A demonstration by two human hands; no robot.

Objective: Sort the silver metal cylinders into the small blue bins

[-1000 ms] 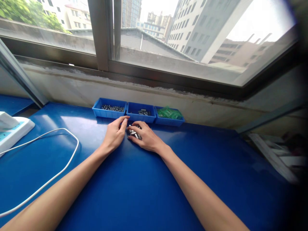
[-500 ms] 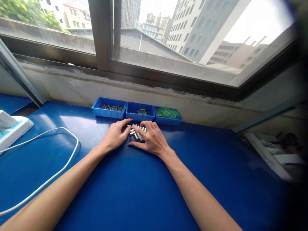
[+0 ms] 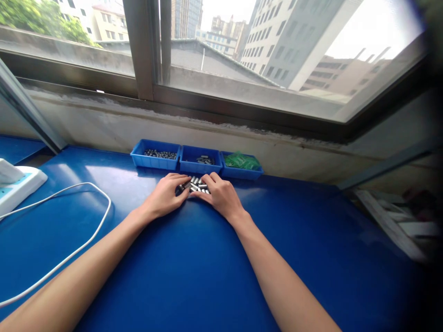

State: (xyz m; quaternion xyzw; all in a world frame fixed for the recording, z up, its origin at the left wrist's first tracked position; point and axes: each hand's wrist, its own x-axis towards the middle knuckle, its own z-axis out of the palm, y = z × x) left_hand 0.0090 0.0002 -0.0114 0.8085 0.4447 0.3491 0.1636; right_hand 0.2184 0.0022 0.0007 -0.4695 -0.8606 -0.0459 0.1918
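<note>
A small heap of shiny metal pins (image 3: 198, 185), short and cylindrical, lies on the blue tabletop (image 3: 187, 267). My left hand (image 3: 168, 193) rests at the heap's left side, thumb and fingers apart around its edge. Opposite it, my right hand (image 3: 221, 193) curves round the right side, its thumb stretched along the near edge and its fingers over the far edge. Both hands touch or nearly touch the outer pins, and neither grips one that I can make out. Some pins are hidden under the fingers.
Behind the heap stand three blue bins in a row: a left bin (image 3: 155, 162) of small metal parts, a middle bin (image 3: 200, 167) with some pins, and a right bin (image 3: 242, 174) holding green plastic. A white cable (image 3: 104, 216) and power strip (image 3: 26, 184) lie left.
My right hand's thumb has swung up and inward to the heap's near edge, and its fingers have drawn back. My left thumb has come down toward me. The pins sit closer together.
</note>
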